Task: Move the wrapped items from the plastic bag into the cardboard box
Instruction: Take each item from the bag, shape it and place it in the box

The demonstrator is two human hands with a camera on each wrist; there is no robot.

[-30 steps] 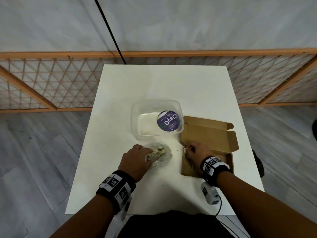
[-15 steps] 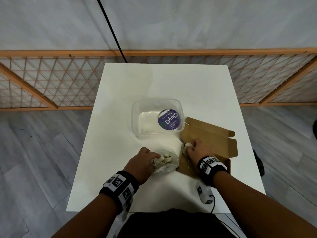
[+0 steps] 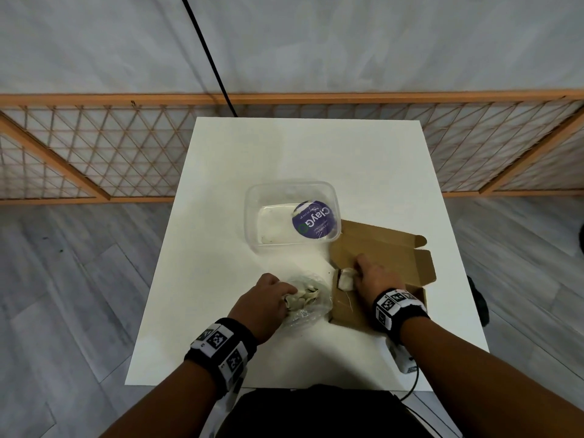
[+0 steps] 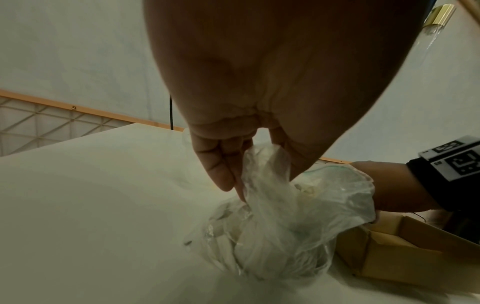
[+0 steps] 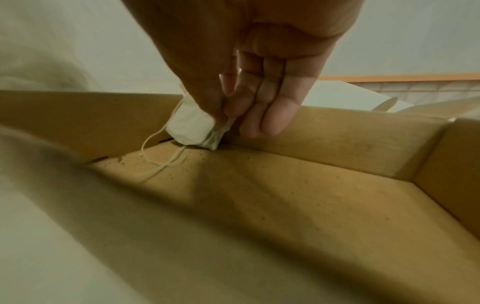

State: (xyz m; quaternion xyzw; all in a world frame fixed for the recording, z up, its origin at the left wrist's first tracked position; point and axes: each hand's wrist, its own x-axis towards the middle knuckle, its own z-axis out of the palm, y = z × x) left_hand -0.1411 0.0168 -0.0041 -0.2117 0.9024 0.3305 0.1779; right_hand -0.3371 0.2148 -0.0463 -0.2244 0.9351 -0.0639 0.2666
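Fingers and thumb of the right hand (image 5: pixel 249 67) pinch a small white wrapped item (image 5: pixel 191 127) by one end, holding it low in the far left corner of the open cardboard box (image 5: pixel 337 185); a thin thread (image 5: pixel 155 158) trails from the item down onto the box floor just below the grip. In the head view the same item (image 3: pixel 345 278) shows just left of the right hand (image 3: pixel 376 279), at the box (image 3: pixel 379 251) wall. The left hand (image 3: pixel 264 300) grips the crumpled clear plastic bag (image 4: pixel 280 226) by its gathered upper film, fingers (image 4: pixel 218 168) curled round it, the bag resting on the white table (image 3: pixel 284 153) directly beneath the grip and touching the box's left wall. More pale wrapped items (image 3: pixel 301 297) sit inside the bag, just right of the left hand's fingertips. Beyond both hands stands a clear plastic tub (image 3: pixel 268 197) with a purple round label (image 3: pixel 313 219).
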